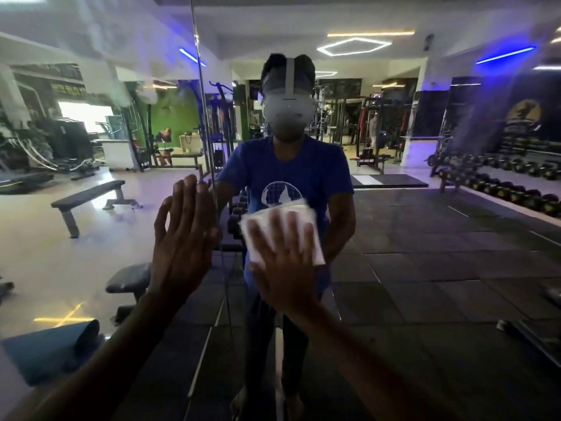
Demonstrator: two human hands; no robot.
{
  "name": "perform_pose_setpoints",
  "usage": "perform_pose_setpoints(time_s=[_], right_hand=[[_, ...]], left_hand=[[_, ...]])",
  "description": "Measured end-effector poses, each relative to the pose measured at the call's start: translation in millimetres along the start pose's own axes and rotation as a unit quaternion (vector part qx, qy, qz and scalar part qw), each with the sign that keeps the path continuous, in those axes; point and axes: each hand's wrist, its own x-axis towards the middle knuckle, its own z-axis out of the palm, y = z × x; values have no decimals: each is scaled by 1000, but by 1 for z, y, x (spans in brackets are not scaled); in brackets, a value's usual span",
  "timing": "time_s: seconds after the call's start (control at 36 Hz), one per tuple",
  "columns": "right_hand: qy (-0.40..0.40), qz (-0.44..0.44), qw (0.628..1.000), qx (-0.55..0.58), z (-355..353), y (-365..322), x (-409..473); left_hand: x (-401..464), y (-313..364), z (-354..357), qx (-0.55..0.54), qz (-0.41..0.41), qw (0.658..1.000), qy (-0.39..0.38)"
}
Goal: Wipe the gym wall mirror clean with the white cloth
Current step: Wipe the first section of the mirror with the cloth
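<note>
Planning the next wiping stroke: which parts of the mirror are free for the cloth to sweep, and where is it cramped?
Glass right of the right hand and white cloth is free, as is the mirror above both hands. Cramped: the narrow gap between cloth and left hand, which rests flat beside the panel seam.

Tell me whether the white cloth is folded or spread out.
Folded. The white cloth forms a compact, thick rectangular pad with layered edges, pressed flat against the mirror under the right hand.
</note>
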Motion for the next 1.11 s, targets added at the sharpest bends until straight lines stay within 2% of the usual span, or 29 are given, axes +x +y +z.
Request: perform_pose_setpoints(time_s=[0.06, 0.11, 0.17, 0.22, 0.28, 0.31, 0.33, 0.42, 0.47, 0.56, 0.61, 0.69, 0.78, 0.83, 0.89, 1.0, 1.06, 1.11], right_hand=[[-20, -116, 993, -31, -11, 26, 9], [11, -109, 993, -52, -36, 60, 36], [76, -3, 995, -67, -67, 95, 74], [141, 141, 978, -70, -90, 107, 104], [178, 254, 949, -51, -93, 77, 120], [172, 266, 947, -46, -87, 50, 121], [148, 234, 960, -40, -75, 21, 116], [58, 25, 998, -26, -44, -30, 96], [38, -52, 998, -23, -43, -22, 98], [25, -120, 991, -59, -64, -3, 127], [57, -112, 990, -63, -86, 6, 166], [125, -28, 989, -77, -121, 17, 235], [160, 52, 983, -68, -131, 6, 259], [153, 24, 986, -56, -112, -18, 237], [108, -69, 990, -56, -92, -32, 205], [81, -206, 968, -116, -108, 11, 222], [86, -199, 963, -160, -138, 40, 265], [127, -118, 969, -178, -173, 65, 313]], left_hand=[[0, -2, -5, -4, 11, 1000, 2], [0, -6, -10, -12, 24, 1000, 7], [0, -12, -18, -29, 37, 999, 14], [4, -18, -29, -35, 56, 997, 43], [15, -20, -46, -31, 58, 992, 112], [23, -21, -56, -30, 51, 987, 148], [33, -22, -66, -31, 44, 983, 175], [67, -34, -83, -31, 41, 979, 195], [87, -44, -80, 9, 28, 984, 175], [97, -54, -58, 81, 14, 989, 120], [98, -61, -44, 99, 14, 986, 131], [97, -64, -39, 81, 31, 987, 138], [96, -64, -46, 66, 30, 988, 135], [99, -64, -55, 59, 24, 990, 123], [109, -66, -69, 82, 23, 990, 110], [154, -79, -103, 79, 56, 981, 165], [187, -90, -119, 108, 76, 978, 163], [221, -100, -137, 126, 65, 978, 155]])
